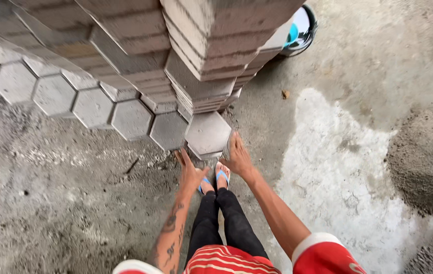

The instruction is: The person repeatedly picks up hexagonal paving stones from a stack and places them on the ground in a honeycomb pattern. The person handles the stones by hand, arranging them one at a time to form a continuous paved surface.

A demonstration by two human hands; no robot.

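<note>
Fingers of left hand and right hand spread, flanking low hexagonal paver on concrete floor. Touching its edges, apparently; grasp unclear. Behind: row of hexagonal pavers, tall paver stacks. Right: sand heap, blue-white container.

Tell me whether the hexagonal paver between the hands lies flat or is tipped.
Flat: the hexagonal paver shows its whole top face, on a low stack.
</note>
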